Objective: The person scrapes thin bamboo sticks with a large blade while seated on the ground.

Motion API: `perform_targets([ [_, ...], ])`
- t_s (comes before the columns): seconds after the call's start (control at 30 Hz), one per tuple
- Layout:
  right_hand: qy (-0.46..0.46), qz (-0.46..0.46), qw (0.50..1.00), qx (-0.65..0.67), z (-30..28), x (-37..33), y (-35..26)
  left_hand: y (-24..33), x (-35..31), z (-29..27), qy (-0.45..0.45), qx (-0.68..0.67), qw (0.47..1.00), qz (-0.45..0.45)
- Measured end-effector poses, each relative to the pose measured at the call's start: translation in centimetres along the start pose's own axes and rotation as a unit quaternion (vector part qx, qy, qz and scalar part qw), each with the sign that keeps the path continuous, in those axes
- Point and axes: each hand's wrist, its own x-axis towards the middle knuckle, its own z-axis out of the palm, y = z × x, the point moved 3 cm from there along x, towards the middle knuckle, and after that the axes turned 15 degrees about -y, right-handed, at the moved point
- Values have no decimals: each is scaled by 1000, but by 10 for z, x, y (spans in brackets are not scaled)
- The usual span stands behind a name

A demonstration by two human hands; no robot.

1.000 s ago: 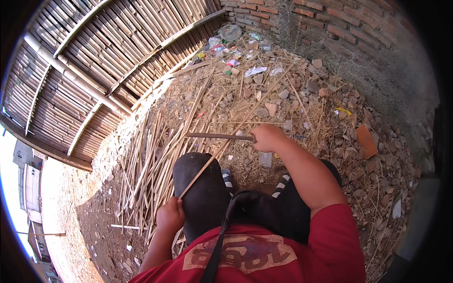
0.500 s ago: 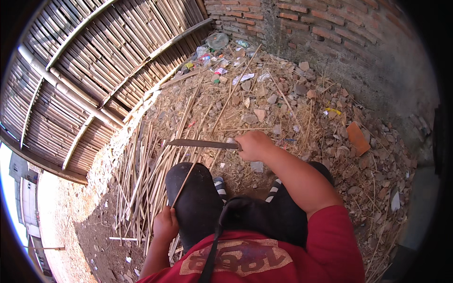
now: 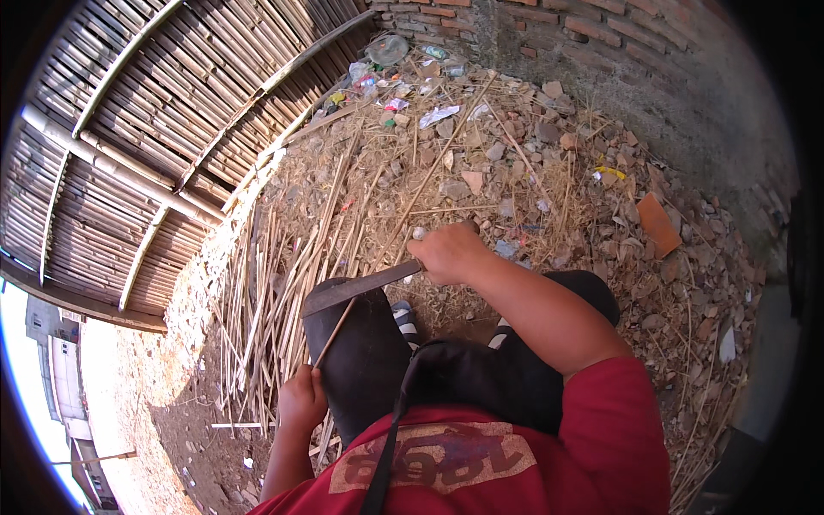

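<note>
My right hand [image 3: 450, 252] is closed round the handle of a machete [image 3: 365, 284], its long dark blade pointing left over my left knee. By my left thigh, my left hand [image 3: 302, 396] grips a thin bamboo stick [image 3: 336, 330]. The stick slants up and to the right from that fist, across the dark trouser leg, and the blade crosses it near the knee. Whether the blade's edge touches the stick I cannot tell. Many similar split bamboo sticks [image 3: 257, 318] lie in a loose pile left of my leg.
A bamboo slat fence [image 3: 129, 154] stands on the left, and a brick wall [image 3: 592, 51] at the back right. Rubble, dry straw and plastic litter cover the ground between. An orange tile piece [image 3: 659, 225] lies at the right. My sandalled feet [image 3: 403, 319] are between my knees.
The machete has come down and toward me, its tip now lower over my left knee and across the stick. My left hand has stayed nearly in place, still gripping the stick.
</note>
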Motion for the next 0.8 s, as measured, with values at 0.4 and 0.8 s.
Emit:
perform_targets([
  [0.4,-89,7,993,-75,-12,-17,-20,18,0,-16,-35,15,999,-29],
  [0.8,171,136,935,278,-25,-7,82,-3,-4,-17,-58,-58,997,-5],
])
